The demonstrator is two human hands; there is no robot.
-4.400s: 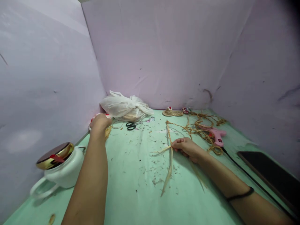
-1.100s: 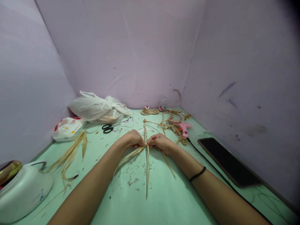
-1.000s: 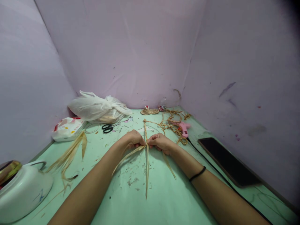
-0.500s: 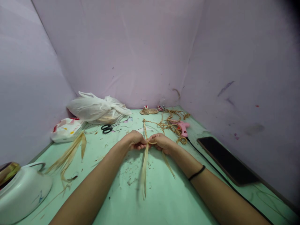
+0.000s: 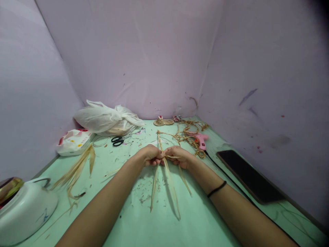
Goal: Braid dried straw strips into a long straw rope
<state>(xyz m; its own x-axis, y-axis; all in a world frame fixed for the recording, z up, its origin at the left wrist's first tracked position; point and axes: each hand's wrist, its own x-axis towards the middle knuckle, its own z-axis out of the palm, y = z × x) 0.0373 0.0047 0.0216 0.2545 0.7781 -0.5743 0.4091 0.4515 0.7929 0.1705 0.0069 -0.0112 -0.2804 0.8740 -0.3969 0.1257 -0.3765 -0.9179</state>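
Note:
My left hand (image 5: 153,155) and my right hand (image 5: 177,156) meet over the middle of the table, both closed on the lower end of a braid (image 5: 159,141) of dry, straw-coloured leaf strips. Loose pale strips (image 5: 171,192) hang from between my fingers toward me, fanned into separate tails. One folded strip crosses the fingers of my right hand. The finished length of braid runs away from me, then bends right toward a coil of braided cord (image 5: 190,128). My fingertips partly hide the crossing point.
Black-handled scissors (image 5: 117,141), a tied white plastic bag (image 5: 108,118) and a wipes packet (image 5: 74,142) lie left. Loose dry strips (image 5: 77,168) and a white bowl (image 5: 33,209) are nearer. A pink glue gun (image 5: 202,140), its black cord and a phone (image 5: 248,175) lie right.
The hanging strips, bunched together before, are now spread apart, one to the left and one swung right. My hands have shifted very slightly together.

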